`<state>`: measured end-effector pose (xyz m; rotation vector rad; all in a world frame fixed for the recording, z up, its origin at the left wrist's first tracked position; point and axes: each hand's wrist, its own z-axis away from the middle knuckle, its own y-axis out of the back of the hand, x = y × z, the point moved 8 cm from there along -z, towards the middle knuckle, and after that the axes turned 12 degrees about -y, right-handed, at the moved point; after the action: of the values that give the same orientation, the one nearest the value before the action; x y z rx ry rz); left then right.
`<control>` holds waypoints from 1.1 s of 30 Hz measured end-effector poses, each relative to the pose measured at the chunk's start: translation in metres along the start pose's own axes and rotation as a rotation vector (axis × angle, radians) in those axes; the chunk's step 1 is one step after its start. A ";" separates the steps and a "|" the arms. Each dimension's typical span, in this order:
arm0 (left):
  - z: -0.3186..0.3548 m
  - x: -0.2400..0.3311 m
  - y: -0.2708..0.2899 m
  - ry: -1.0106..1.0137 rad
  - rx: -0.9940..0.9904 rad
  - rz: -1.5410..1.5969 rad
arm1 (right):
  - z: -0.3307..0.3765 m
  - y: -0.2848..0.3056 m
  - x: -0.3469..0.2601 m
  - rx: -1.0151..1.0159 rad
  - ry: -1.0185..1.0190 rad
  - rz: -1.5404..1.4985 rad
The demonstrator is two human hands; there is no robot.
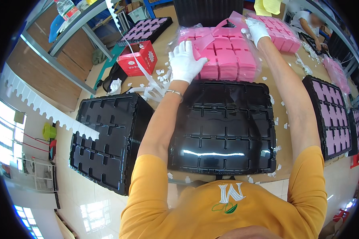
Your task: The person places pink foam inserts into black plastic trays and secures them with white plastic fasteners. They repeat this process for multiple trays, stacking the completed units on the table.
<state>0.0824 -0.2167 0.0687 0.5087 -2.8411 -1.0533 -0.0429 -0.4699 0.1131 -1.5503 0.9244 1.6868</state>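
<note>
I wear white gloves on both hands. My left hand (185, 61) rests flat, fingers spread, on the near left part of a clear plastic bag of pink square pieces (227, 55). At the bag's far right corner, my right hand (256, 30) pinches the clear plastic. An empty black compartment tray (227, 127) lies on the table right in front of me, between the bag and my body.
A stack of black trays (107, 139) stands to my left. Black trays filled with pink pieces lie at the right (331, 115) and far left (145, 30). A red box (139, 59) with white strip scraps (153, 87) sits beside the bag. Another person (311, 24) works at far right.
</note>
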 end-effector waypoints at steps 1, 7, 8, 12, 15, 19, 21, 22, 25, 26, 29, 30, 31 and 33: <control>-0.003 0.001 -0.004 -0.008 0.043 -0.020 | 0.001 0.001 -0.001 0.000 -0.007 -0.026; -0.015 -0.021 -0.021 0.029 -0.045 -0.197 | 0.003 0.020 -0.004 0.027 0.138 0.043; -0.015 -0.025 -0.017 0.017 -0.033 -0.221 | 0.003 0.029 -0.002 0.035 0.164 0.079; 0.000 -0.044 0.017 -0.044 0.035 -0.330 | 0.041 0.031 0.011 0.008 0.136 0.089; 0.019 -0.027 0.056 -0.115 0.075 -0.295 | 0.064 0.055 0.037 -0.002 0.169 0.138; 0.055 0.013 0.122 -0.174 0.008 -0.226 | 0.148 0.077 0.066 0.046 0.264 0.162; 0.076 0.027 0.144 -0.167 -0.038 -0.192 | 0.195 0.084 0.077 0.042 0.303 0.197; 0.089 0.030 0.148 -0.151 -0.132 -0.216 | 0.218 0.085 0.085 0.034 0.265 0.193; 0.119 0.048 0.170 -0.180 -0.146 -0.147 | 0.261 0.086 0.109 -0.077 0.173 0.154; 0.127 0.052 0.174 -0.182 -0.147 -0.127 | 0.274 0.089 0.115 -0.060 0.152 0.174; 0.148 0.061 0.179 -0.199 -0.164 -0.069 | 0.304 0.098 0.132 -0.015 0.075 0.143; 0.154 0.063 0.179 -0.208 -0.172 -0.056 | 0.312 0.099 0.132 0.004 0.099 0.170; 0.158 0.066 0.180 -0.218 -0.171 -0.039 | 0.321 0.100 0.129 0.026 0.121 0.202; 0.163 0.073 0.186 -0.223 -0.171 0.013 | 0.334 0.103 0.127 0.073 0.179 0.283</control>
<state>-0.0680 -0.0076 0.0606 0.3802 -2.8956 -1.4171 -0.3171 -0.2415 0.0089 -1.5999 1.3370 1.7010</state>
